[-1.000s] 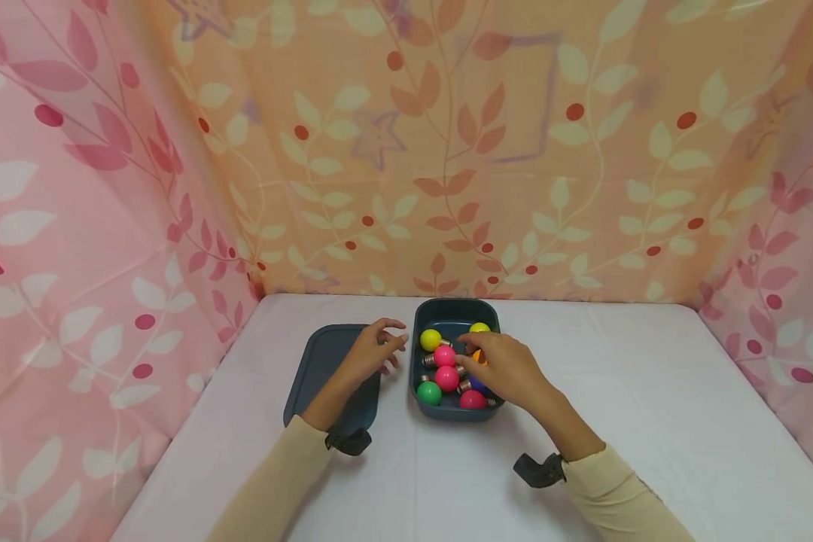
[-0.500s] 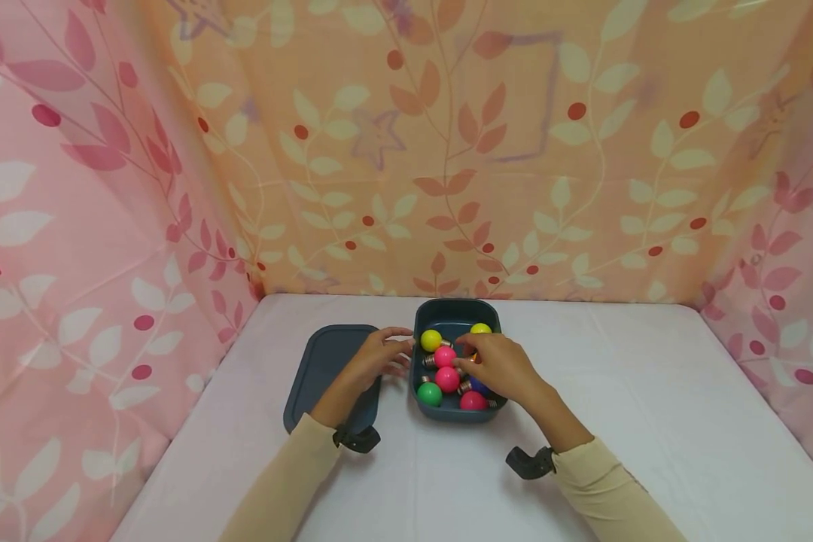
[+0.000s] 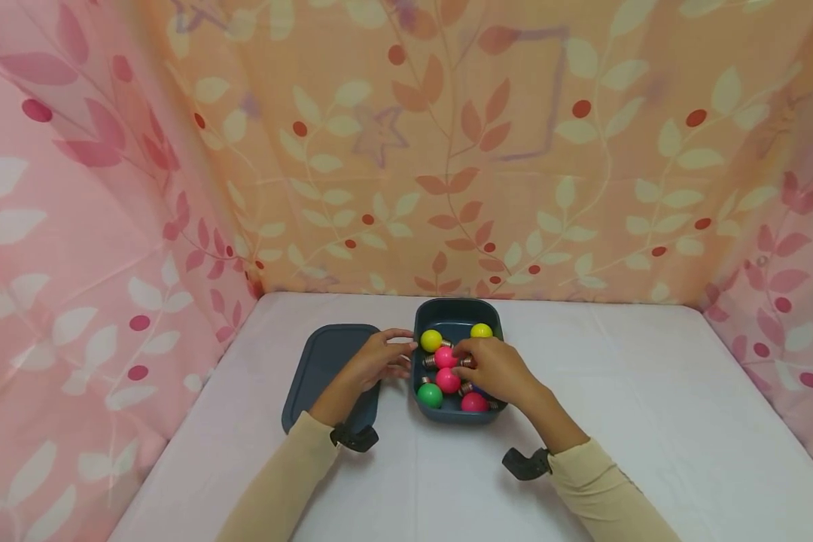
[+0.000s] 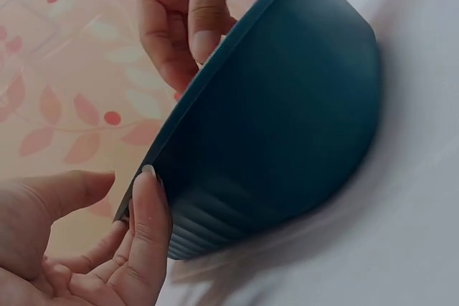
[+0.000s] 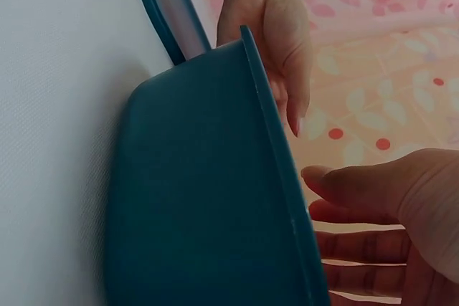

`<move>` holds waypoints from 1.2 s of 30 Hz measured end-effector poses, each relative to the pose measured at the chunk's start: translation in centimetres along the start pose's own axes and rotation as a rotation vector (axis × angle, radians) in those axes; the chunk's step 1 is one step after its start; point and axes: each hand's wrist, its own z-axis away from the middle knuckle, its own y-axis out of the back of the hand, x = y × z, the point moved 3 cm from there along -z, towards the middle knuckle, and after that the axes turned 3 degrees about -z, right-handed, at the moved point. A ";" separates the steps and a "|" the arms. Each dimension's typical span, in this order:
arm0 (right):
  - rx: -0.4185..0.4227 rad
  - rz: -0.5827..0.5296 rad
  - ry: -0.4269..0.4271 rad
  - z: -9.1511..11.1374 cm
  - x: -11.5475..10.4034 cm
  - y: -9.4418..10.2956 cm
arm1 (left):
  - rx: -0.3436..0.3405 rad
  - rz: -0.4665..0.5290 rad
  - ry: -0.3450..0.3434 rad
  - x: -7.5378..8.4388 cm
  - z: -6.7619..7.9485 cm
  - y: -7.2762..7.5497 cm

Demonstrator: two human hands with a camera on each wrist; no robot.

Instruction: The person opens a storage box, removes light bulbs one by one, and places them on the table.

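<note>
A dark blue rectangular box [image 3: 455, 415] holds several coloured light bulbs with metal screw bases. In the head view I see a yellow bulb [image 3: 430, 340], a pink bulb [image 3: 448, 380] and a green bulb [image 3: 430, 395]. My left hand [image 3: 378, 360] touches the box's left wall with its fingertips; the left wrist view has its thumb [image 4: 90, 185] apart from the rim. Over the right half of the box, my right hand [image 3: 497, 367] reaches inside, thumb and fingers around a bulb's metal base [image 3: 469, 362]. That bulb's globe is hidden, and whether the fingers pinch it is unclear.
A dark blue flat lid [image 3: 328, 369] lies left of the box, partly under my left forearm. White cloth [image 3: 623, 376] covers the table. Patterned curtains [image 3: 325, 181] hang behind it and at both sides. Each wrist wears a black strap-on camera [image 3: 525, 464].
My left hand has moved right until its fingers meet the box wall. My right hand has shifted slightly left and now covers the orange bulb that showed earlier. Box and lid stay put.
</note>
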 end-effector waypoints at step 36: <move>-0.079 0.144 0.041 0.0 -0.1 -2.5 | 0.005 0.037 -0.012 -0.8 -0.1 -0.3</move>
